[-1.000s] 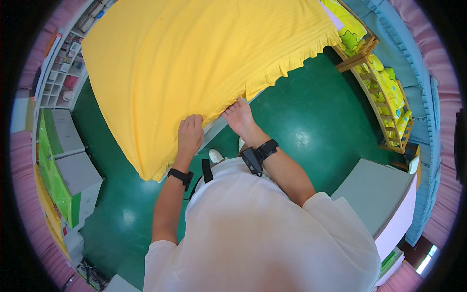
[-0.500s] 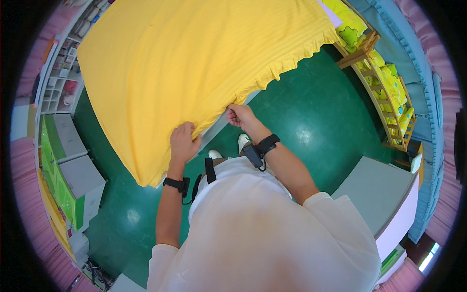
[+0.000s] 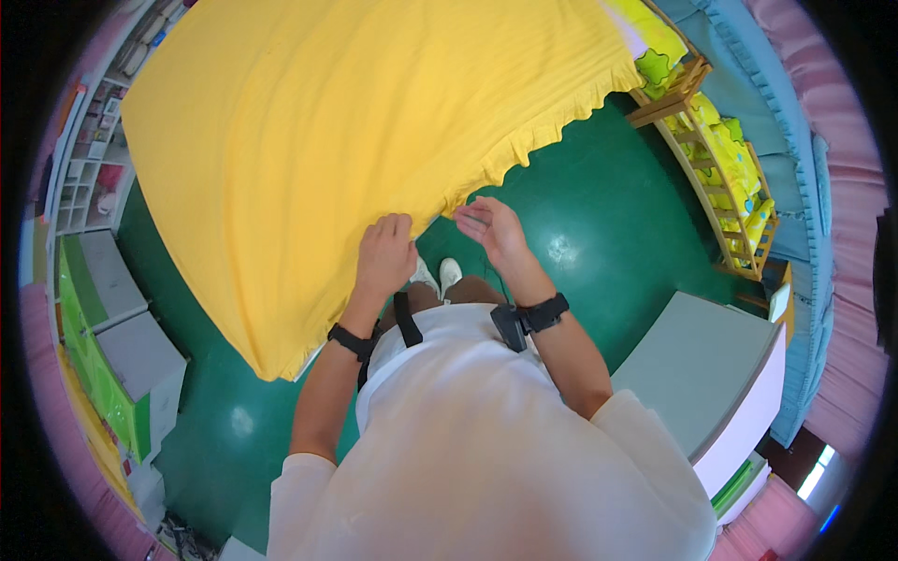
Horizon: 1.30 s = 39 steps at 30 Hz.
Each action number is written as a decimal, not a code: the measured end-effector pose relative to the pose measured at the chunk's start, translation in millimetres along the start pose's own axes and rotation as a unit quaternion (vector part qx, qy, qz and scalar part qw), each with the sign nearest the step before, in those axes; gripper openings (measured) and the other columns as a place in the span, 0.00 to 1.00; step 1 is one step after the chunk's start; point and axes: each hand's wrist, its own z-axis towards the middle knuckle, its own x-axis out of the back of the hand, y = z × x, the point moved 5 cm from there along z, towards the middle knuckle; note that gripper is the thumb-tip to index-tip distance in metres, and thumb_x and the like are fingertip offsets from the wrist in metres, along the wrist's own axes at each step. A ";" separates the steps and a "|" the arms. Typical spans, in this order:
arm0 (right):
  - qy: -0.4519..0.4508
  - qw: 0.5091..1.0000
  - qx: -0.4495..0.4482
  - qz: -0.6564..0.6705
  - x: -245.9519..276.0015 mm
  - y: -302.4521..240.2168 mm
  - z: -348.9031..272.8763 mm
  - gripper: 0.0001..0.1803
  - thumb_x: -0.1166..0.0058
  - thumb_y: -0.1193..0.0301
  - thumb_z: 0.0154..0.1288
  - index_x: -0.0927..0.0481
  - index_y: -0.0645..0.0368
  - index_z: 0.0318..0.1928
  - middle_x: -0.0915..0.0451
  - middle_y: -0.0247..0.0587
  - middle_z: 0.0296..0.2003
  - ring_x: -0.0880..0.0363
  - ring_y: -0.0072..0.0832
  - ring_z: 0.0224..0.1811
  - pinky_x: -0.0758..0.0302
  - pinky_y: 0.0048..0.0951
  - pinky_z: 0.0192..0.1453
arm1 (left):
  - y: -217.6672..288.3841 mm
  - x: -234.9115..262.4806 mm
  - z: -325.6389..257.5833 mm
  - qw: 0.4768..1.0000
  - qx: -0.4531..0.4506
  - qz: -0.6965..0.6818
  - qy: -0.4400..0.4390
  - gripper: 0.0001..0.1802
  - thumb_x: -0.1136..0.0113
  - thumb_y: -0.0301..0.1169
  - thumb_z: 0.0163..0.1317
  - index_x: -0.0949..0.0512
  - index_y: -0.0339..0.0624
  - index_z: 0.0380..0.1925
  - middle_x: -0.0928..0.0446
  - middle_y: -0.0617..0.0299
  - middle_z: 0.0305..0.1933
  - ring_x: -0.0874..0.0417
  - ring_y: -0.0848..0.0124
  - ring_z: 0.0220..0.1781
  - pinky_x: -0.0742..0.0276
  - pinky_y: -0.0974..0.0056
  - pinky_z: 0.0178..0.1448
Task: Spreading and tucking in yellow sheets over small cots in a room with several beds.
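Observation:
A large yellow cloth [image 3: 309, 131] with a ruffled hem lies over a broad flat piece of furniture ahead of me, most of which it hides. My left hand [image 3: 385, 254] is at the near edge, its fingers bent over the yellow fabric and closed on it. Just right of it, my right hand [image 3: 491, 227] hovers beside the hem with fingers stretched and slightly apart, holding nothing. Both wrists wear black straps with small devices. My white shoes [image 3: 450, 272] show on the green floor below the hands.
On the right stands a wooden cot [image 3: 716, 182] with bright yellow patterned bedding, and nearer me a grey-topped cabinet [image 3: 697, 360]. Green-and-grey cabinets [image 3: 140, 351] line the left side, below a white shelf unit [image 3: 84, 182]. Blue fabric [image 3: 795, 187] and pink curtains hang along the right.
My right hand has let go of the hem and opened its fingers. The left hand has shifted right along the edge, closer to the right one. The view has moved slightly.

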 end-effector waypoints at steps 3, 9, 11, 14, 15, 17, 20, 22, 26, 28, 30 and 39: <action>-0.015 0.999 -0.028 -0.040 -4.1 -9.3 2.1 0.22 0.53 0.61 0.67 0.33 0.71 0.48 0.28 0.62 0.51 0.26 0.47 0.54 0.28 0.44 0.60 | 17.8 -8.3 27.6 0.999 -0.033 0.011 -0.019 0.18 0.40 0.26 0.44 0.31 0.39 0.38 0.30 0.51 0.38 0.27 0.55 0.44 0.31 0.54 0.47; -0.017 0.999 -0.047 -0.012 -13.9 -21.3 21.5 0.33 0.61 0.55 0.69 0.40 0.77 0.59 0.33 0.64 0.56 0.30 0.49 0.59 0.31 0.44 0.64 | 25.0 -20.9 59.1 0.997 -0.045 0.066 0.003 0.33 0.37 0.26 0.42 0.34 0.39 0.52 0.33 0.48 0.47 0.30 0.53 0.51 0.33 0.55 0.51; -0.009 0.994 -0.101 0.036 -13.3 -22.0 25.2 0.35 0.64 0.54 0.70 0.41 0.78 0.59 0.33 0.64 0.56 0.30 0.49 0.59 0.33 0.44 0.66 | 21.4 -23.6 60.4 0.998 -0.036 0.059 0.001 0.33 0.37 0.26 0.42 0.34 0.39 0.53 0.33 0.47 0.49 0.29 0.52 0.51 0.32 0.54 0.51; -0.018 0.993 -0.111 0.047 -11.5 -24.5 31.6 0.36 0.64 0.52 0.70 0.41 0.78 0.59 0.34 0.64 0.56 0.31 0.49 0.59 0.34 0.44 0.66 | 19.3 -22.1 61.1 0.999 -0.021 0.037 0.002 0.31 0.37 0.27 0.44 0.33 0.39 0.52 0.33 0.47 0.50 0.28 0.52 0.49 0.31 0.54 0.50; -0.023 0.991 -0.118 0.054 -10.9 -25.9 33.2 0.36 0.63 0.51 0.70 0.41 0.78 0.59 0.33 0.63 0.55 0.32 0.49 0.59 0.33 0.44 0.65 | 20.3 -20.3 60.4 1.000 -0.018 0.019 0.005 0.28 0.37 0.27 0.45 0.31 0.39 0.50 0.32 0.49 0.49 0.28 0.52 0.48 0.31 0.54 0.49; -0.028 0.989 -0.130 0.060 -11.4 -33.2 34.2 0.35 0.64 0.52 0.70 0.39 0.78 0.57 0.33 0.63 0.54 0.32 0.49 0.58 0.33 0.45 0.65 | 21.0 -17.6 56.9 1.000 0.000 0.008 0.012 0.27 0.36 0.28 0.45 0.31 0.39 0.49 0.32 0.49 0.48 0.27 0.52 0.46 0.30 0.53 0.48; -0.027 0.978 -0.193 0.078 -17.0 -45.0 34.1 0.34 0.66 0.53 0.72 0.40 0.79 0.56 0.35 0.65 0.56 0.33 0.52 0.60 0.34 0.47 0.66 | 20.6 -10.0 56.5 0.999 0.017 -0.018 0.044 0.25 0.35 0.28 0.44 0.30 0.38 0.46 0.31 0.49 0.46 0.27 0.51 0.43 0.29 0.53 0.46; -0.051 0.973 -0.224 0.008 -22.7 -50.4 36.1 0.32 0.67 0.51 0.72 0.37 0.75 0.53 0.34 0.64 0.54 0.33 0.53 0.59 0.34 0.50 0.65 | 21.8 -6.6 54.3 0.997 0.023 -0.027 0.069 0.24 0.35 0.28 0.44 0.29 0.38 0.44 0.30 0.49 0.45 0.26 0.51 0.41 0.28 0.53 0.45; -0.050 0.978 -0.198 -0.040 -29.8 -59.0 41.4 0.26 0.67 0.56 0.71 0.36 0.70 0.51 0.34 0.64 0.53 0.32 0.53 0.58 0.34 0.50 0.65 | 25.1 -1.6 55.4 0.992 0.035 -0.019 0.122 0.23 0.34 0.26 0.42 0.29 0.38 0.42 0.30 0.49 0.42 0.26 0.51 0.40 0.28 0.54 0.43; -0.076 0.982 -0.162 0.059 -23.6 -60.0 55.5 0.20 0.64 0.62 0.68 0.35 0.67 0.50 0.35 0.63 0.55 0.31 0.53 0.57 0.34 0.52 0.64 | 28.0 3.2 55.6 0.989 0.049 -0.011 0.138 0.23 0.35 0.26 0.42 0.29 0.37 0.41 0.30 0.49 0.42 0.26 0.51 0.40 0.27 0.54 0.42; -0.114 0.978 -0.162 0.071 -26.1 -68.5 53.6 0.19 0.63 0.65 0.66 0.34 0.67 0.50 0.33 0.61 0.55 0.31 0.51 0.58 0.34 0.52 0.64 | 28.0 7.5 55.7 0.990 0.053 -0.004 0.131 0.24 0.33 0.27 0.42 0.30 0.37 0.41 0.30 0.47 0.43 0.25 0.48 0.44 0.25 0.54 0.45; -0.198 0.965 -0.164 0.048 -9.9 -69.2 87.4 0.18 0.66 0.77 0.64 0.32 0.69 0.53 0.25 0.54 0.50 0.25 0.47 0.54 0.31 0.50 0.64 | 41.3 -14.1 64.5 0.992 0.081 0.033 0.090 0.23 0.38 0.26 0.41 0.29 0.38 0.42 0.30 0.51 0.43 0.27 0.53 0.41 0.31 0.54 0.42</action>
